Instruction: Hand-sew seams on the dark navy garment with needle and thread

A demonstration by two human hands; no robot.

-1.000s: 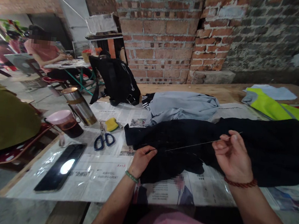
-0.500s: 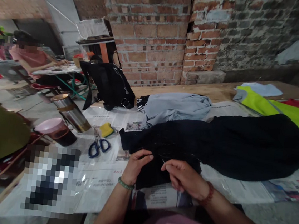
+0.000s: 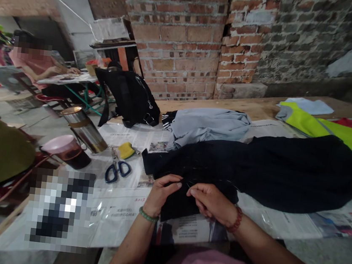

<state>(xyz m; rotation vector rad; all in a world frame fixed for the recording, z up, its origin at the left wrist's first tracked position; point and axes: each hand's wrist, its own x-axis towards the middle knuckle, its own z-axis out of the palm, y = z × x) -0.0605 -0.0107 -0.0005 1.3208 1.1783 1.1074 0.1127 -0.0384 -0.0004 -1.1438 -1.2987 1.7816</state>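
A dark navy garment (image 3: 295,171) lies spread across the table, with light stitch-like thread marks on its left part. My left hand (image 3: 163,193) pinches the cloth of this garment between thumb and fingers. Close by on the right, my right hand (image 3: 211,201) is closed in a pinch on a thin, bright needle (image 3: 188,184), its tip pointing toward the left hand. A pale thread shows on the cloth beyond the right hand. Blue-handled scissors (image 3: 117,172) rest on the newspaper to the left, beside a yellow sponge-like piece (image 3: 126,150).
Newspaper under clear plastic (image 3: 114,226) covers the table. To the left stand a steel flask (image 3: 88,132) and a pink-lidded container (image 3: 66,149). Behind are a black backpack (image 3: 129,99), grey clothing (image 3: 210,125) and a fluorescent yellow garment (image 3: 331,132). Another person (image 3: 34,65) sits at a far table.
My right hand has moved slightly left, bringing the needle closer to my left hand. The left hand keeps its pinch on the cloth.
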